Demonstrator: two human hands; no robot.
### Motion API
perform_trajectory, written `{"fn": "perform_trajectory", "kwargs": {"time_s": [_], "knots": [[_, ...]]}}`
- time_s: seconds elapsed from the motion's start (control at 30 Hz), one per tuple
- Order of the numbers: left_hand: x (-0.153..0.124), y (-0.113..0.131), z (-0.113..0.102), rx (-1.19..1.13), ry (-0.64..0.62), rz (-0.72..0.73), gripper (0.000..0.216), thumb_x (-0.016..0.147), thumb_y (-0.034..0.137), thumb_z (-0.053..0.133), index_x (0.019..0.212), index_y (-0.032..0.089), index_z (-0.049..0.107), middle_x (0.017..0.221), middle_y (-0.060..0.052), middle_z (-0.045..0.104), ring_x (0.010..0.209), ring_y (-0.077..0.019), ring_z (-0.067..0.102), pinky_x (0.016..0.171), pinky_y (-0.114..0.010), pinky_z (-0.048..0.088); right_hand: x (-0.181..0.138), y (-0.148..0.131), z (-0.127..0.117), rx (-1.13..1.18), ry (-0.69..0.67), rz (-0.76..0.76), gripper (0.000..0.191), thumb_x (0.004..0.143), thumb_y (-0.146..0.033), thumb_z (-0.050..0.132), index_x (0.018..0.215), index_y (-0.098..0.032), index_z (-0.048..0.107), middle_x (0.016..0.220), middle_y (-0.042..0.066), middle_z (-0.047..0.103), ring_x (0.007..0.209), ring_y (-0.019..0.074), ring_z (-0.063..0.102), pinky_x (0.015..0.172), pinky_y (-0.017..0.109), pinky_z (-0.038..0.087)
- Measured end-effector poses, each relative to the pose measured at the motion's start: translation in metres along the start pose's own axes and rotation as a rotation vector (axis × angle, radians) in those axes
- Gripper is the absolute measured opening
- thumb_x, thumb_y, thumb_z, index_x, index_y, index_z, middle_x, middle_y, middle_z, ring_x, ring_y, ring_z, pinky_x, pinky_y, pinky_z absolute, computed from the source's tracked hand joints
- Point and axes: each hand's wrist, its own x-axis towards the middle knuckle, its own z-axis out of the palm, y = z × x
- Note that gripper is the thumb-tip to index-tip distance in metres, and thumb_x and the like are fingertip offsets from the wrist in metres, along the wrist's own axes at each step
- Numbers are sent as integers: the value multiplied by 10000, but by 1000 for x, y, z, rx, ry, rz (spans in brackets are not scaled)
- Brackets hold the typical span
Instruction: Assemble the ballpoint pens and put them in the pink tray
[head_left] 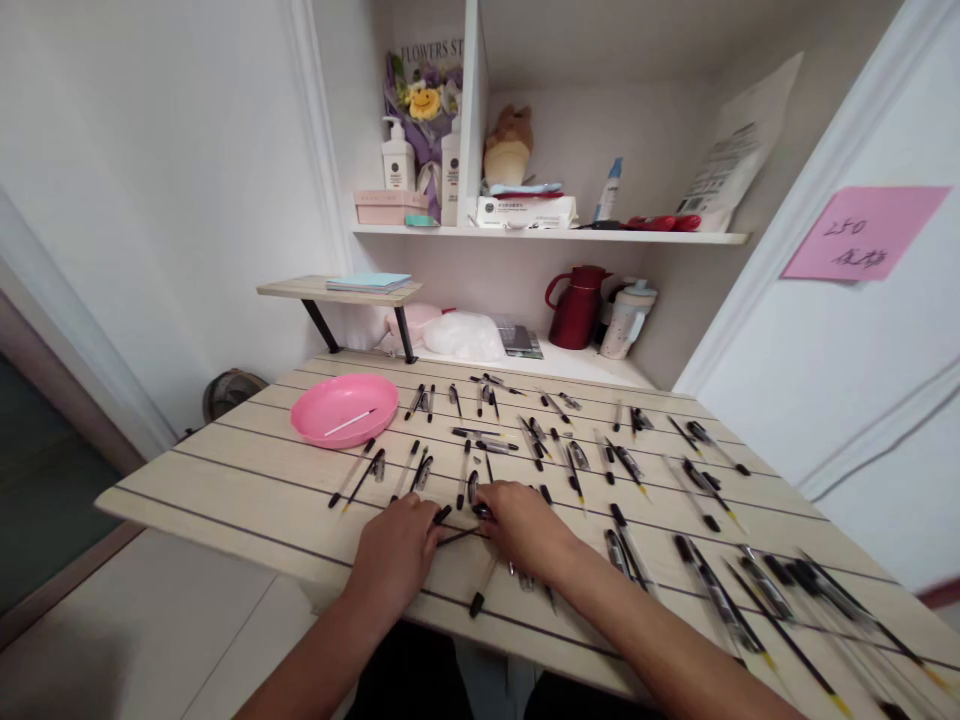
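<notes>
My left hand (396, 553) rests low over the table, its fingers closed round a pen part whose black end (442, 515) sticks out by the thumb. My right hand (521, 525) is closed beside it on a small black pen part (482, 511), mostly covered by the fingers. A thin dark rod (459, 537), looking like a refill, spans the gap between both hands. Just beyond the fingers lie a clear barrel with black ends (463, 475) and a dark cap (472, 487). Another clear barrel (484, 585) lies below my hands, partly hidden by the right one.
Taken-apart pens (720, 600) lie in small groups across the striped wooden table (247, 490). A pink bowl (307, 415) holding one thin white stick (350, 422) stands at the left. At the back are a small riser (300, 290), a red jug (576, 310) and a tumbler (626, 320).
</notes>
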Motion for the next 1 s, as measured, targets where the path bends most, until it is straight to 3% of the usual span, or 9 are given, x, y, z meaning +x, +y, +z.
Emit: {"fn": "perform_trajectory", "kwargs": {"time_s": [0.53,0.8,1.0], "knots": [[-3,-5,0,-41,3,45,195,807,284,457,949,228,579,914,-39,569,846,-180,528,696,-263,379,-3,-10,7,63,-49,-92,169,661,-207,547,812,-185,619,854,66,660,820,205,586,648,261,362],[-16,-9,-5,-108,-59,75,334,735,230,543,1067,259,533,979,-31,549,921,-188,502,786,-283,364,-4,-6,7,78,-36,-87,234,648,-229,548,876,-187,580,850,56,655,823,210,581,655,268,349],[-12,-10,-4,-118,-63,87,303,747,195,512,1043,249,549,931,-32,556,902,-185,503,765,-274,368,-7,-8,3,51,4,-72,212,695,-136,451,875,-179,554,873,69,641,833,194,575,664,265,337]]}}
